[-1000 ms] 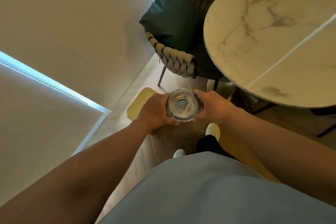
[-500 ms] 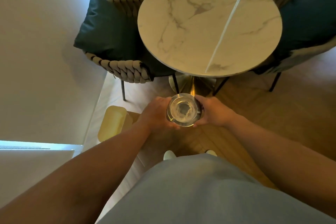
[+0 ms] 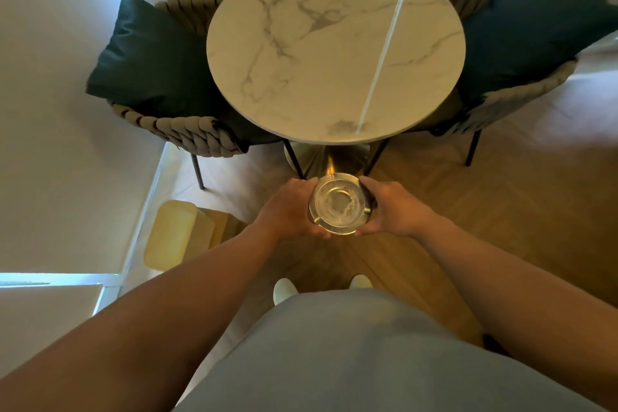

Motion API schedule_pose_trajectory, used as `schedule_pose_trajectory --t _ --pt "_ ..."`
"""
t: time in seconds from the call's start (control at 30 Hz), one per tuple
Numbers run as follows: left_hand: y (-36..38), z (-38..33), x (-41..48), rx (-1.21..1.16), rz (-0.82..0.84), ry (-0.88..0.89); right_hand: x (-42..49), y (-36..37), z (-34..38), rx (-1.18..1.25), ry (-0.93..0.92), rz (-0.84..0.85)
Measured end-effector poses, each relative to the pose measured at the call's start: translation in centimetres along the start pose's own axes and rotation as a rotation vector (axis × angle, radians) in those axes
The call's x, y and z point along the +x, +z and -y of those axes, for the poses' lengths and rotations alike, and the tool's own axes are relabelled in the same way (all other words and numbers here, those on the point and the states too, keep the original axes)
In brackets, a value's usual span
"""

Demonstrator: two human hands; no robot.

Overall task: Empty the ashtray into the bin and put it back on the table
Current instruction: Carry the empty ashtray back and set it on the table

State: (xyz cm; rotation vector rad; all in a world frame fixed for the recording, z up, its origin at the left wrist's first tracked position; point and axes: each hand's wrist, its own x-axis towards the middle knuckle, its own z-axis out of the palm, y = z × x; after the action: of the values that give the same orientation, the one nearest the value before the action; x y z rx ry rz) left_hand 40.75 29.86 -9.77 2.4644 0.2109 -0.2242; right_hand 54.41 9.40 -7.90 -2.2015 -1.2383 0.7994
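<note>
I am seeing both hands covering the ashtray's (image 3: 339,203) sides, the table (image 3: 334,43) hiding its own base (mostly), the right cushion (image 3: 535,20) running off the edge, and residue inside the glass staying too faint to identify.

Dim warm light, bright window strips at left, wide-angle edge distortion.

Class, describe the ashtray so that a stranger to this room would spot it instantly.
Start at the round marble table between two woven chairs. Just in front of its near edge, both hands hold a round clear glass ashtray above the wooden floor, the only see-through thing here.
</note>
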Motion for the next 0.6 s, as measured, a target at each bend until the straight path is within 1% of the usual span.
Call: schedule_pose_trajectory --t 0.1,0.27,0.43,0.6 --pt "1.0 -0.9 1.0 -0.005 -0.003 -0.043 0.1 -1.1 -1.5 -0.010 -0.018 0.018" --pt "1.1 -2.3 2.4 -0.059 -0.075 -0.072 0.8 -2.9 -3.3 -0.010 -0.045 0.026" --pt "-0.2 -2.9 4.9 -0.083 -0.071 -0.107 2.6 -4.8 -4.4 -0.003 -0.036 0.037" --pt "-1.9 -1.7 8.6 -0.043 -0.065 -0.095 6.0 -6.6 -5.4 -0.017 -0.011 0.034"
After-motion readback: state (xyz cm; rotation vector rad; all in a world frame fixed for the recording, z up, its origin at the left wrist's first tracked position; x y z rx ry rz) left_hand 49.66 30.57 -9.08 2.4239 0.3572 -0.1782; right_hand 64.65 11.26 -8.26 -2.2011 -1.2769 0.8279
